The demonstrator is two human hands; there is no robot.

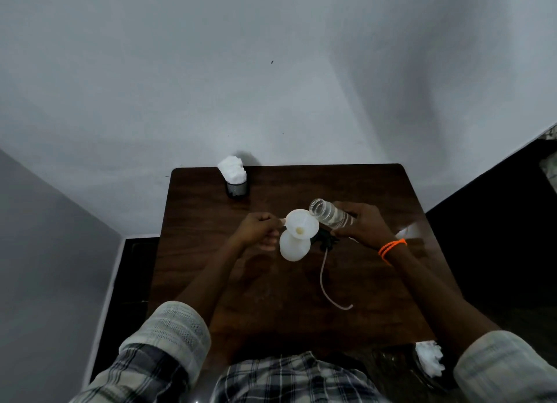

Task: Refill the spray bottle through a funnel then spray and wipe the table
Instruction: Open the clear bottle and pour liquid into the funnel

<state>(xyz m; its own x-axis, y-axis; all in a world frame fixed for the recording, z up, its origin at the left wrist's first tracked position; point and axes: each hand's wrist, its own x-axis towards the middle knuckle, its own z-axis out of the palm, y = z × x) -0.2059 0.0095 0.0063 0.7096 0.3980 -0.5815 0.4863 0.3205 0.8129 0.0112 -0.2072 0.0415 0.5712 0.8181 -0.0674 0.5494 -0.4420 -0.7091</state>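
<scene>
A white spray bottle (293, 247) stands on the dark wooden table (376, 282) with a white funnel (301, 227) seated in its neck. My left hand (258, 231) pinches the funnel's side tab. My right hand (363, 224) grips a clear plastic bottle (330, 214), tilted almost level with its open mouth over the funnel's rim. The black spray head (327, 240) lies on the table just right of the spray bottle, its long thin tube (324, 277) curling toward me.
A black cup stuffed with white tissues (235, 178) stands at the table's far left corner. A crumpled white tissue (429, 359) lies off the near right corner, and something white (405, 231) sits behind my right wrist. A grey wall rises behind the table.
</scene>
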